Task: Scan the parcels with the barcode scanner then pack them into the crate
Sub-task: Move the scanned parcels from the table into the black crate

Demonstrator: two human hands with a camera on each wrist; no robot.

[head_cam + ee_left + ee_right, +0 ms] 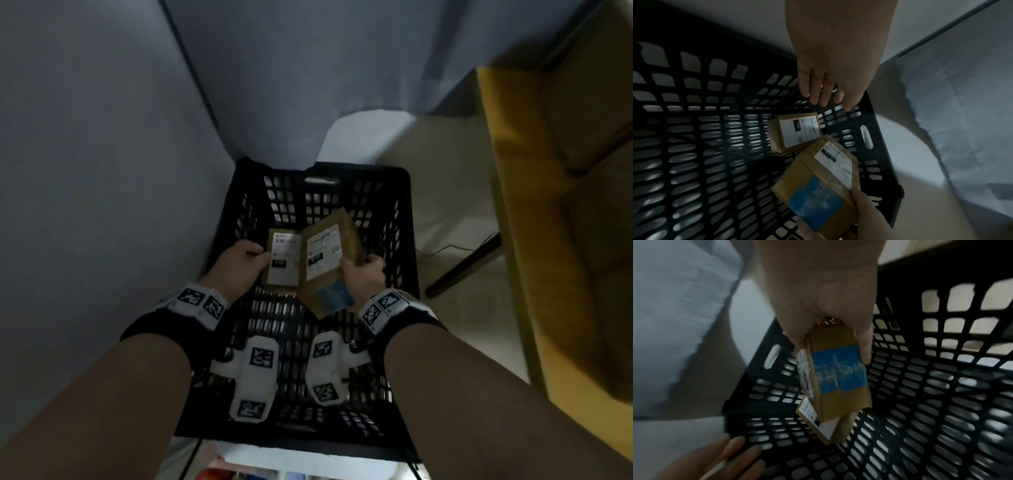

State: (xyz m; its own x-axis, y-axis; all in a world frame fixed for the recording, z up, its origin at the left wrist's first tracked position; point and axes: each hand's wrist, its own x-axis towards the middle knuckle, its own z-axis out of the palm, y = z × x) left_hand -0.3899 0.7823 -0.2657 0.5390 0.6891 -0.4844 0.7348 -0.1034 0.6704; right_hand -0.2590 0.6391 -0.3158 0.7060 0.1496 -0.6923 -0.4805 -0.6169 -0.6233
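A black lattice crate (407,212) stands on the floor below me. One brown parcel (282,262) with a white label lies flat on the crate's bottom (797,131). My left hand (245,260) is at that parcel's left edge; in the left wrist view its fingers (826,91) are straight and hold nothing. My right hand (363,270) grips a second brown parcel (325,263) with blue tape (838,369) by one end. This parcel hangs tilted inside the crate, its lower end right beside the flat one. No scanner is in view.
A yellow upholstered seat (565,240) stands close on the right, with a dark leg (462,270) and a thin cable (452,248) on the pale floor. Grey cloth (274,85) hangs behind and left of the crate.
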